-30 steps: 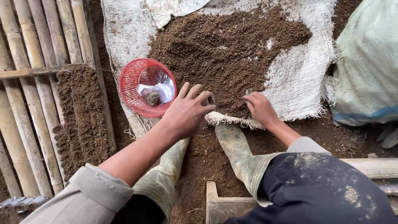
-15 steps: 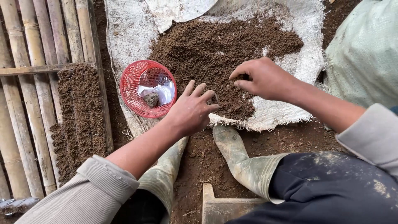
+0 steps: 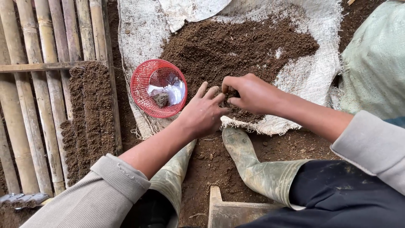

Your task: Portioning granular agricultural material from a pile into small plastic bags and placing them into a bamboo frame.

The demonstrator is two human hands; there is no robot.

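Nearest the camera, a wooden stool [image 3: 230,209] edge shows between the person's knees, on bare earth floor [image 3: 211,162]. Two muddy rubber boots stand just beyond it: the left boot [image 3: 171,177] under the left forearm, the right boot [image 3: 253,162] with its toe touching the near edge of the sack [image 3: 139,38].

The sack, white and woven, lies flat on the floor and carries a broad soil heap [image 3: 236,44]. The heap runs from the sack's near edge to its far right part; the far left corner of the sack is bare cloth.

The left hand [image 3: 204,112] rests palm down at the sack's near edge, fingers spread and relaxed, holding nothing, fingertips on the soil. The right hand [image 3: 249,93] is just beside it, touching or nearly touching its fingertips. Its fingers are curled and pinched on soil at the heap's near edge; what exactly is inside the pinch cannot be told.

A red mesh basket [image 3: 145,82] sits on the sack's left edge, near the left hand but apart from it. It contains a white liner and a small dark clump [image 3: 160,99].

Left of the sack, bamboo slats [image 3: 38,105] cover the floor, with a strip of soil [image 3: 86,114] on them. A pale green bag [image 3: 373,71] stands at the sack's right edge.
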